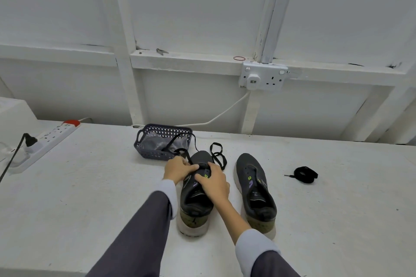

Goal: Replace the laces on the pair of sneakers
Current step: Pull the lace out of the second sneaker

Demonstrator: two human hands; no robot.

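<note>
Two dark grey sneakers stand on the white table, toes pointing away from me. Both my hands are on the left sneaker [195, 204]. My left hand [179, 168] pinches a black lace [217, 155] at the lowest eyelets, near the toe. My right hand [215, 183] lies over the tongue with its fingers curled on the eyelet area. The lace's loose ends loop on the table beyond the toe. The right sneaker [255, 189] stands beside it with no lace in it. A coiled black lace [305, 174] lies to its right.
A dark blue plastic basket [144, 153] with a clear bag and a lace inside stands just behind the left sneaker. A white power strip [48, 141] with plugs lies at the far left. A wall socket [262, 76] and its cable sit on the wall behind.
</note>
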